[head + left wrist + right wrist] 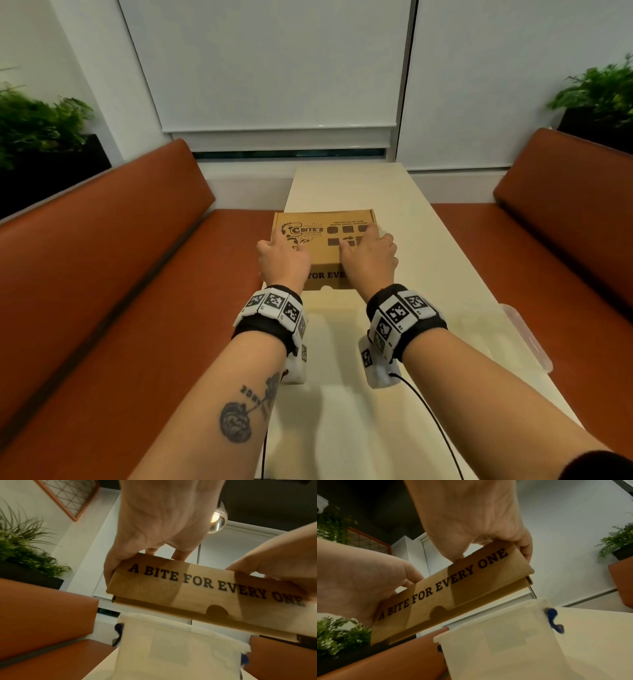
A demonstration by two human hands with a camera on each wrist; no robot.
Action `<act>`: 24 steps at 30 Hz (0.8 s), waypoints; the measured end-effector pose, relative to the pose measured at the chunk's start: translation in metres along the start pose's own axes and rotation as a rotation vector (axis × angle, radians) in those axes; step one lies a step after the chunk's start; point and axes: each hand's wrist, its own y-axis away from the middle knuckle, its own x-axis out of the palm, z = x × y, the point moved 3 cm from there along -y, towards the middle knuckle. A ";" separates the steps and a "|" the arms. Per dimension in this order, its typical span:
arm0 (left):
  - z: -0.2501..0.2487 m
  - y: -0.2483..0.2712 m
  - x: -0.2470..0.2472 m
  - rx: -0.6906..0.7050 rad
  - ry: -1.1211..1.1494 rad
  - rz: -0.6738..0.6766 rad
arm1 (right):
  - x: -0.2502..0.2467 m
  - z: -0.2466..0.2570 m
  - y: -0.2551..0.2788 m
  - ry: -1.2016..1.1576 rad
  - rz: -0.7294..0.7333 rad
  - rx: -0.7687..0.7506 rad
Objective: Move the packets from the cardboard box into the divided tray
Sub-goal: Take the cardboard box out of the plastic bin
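Observation:
A closed brown cardboard box [325, 226] printed "A BITE FOR EVERY ONE" [188, 588] [453, 588] lies on the cream table [428, 240]. My left hand [281, 253] [154, 527] grips its near left corner, thumb down the side and fingers over the lid. Over the near right corner my right hand [368, 253] [471, 520] holds the lid the same way. The front flap shows a slight gap at its lower edge. A translucent tray [171, 649] [505, 642] with blue clips sits just in front of the box, under my wrists. No packets are visible; the lid hides the inside.
Orange bench seats [137, 274] run along both sides of the narrow table. A clear plastic lid [529, 337] lies at the table's right edge. Potted plants [37, 126] stand behind both benches. A black cable [435, 421] trails from my right wrist.

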 end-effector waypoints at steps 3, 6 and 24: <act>0.016 0.024 -0.001 -0.041 -0.019 0.006 | 0.002 -0.011 0.030 0.006 0.029 0.025; 0.028 0.043 -0.001 -0.069 -0.040 -0.013 | 0.004 -0.018 0.054 -0.002 0.039 0.024; 0.132 0.108 0.053 -0.188 -0.107 0.079 | 0.058 -0.087 0.130 0.159 0.226 -0.005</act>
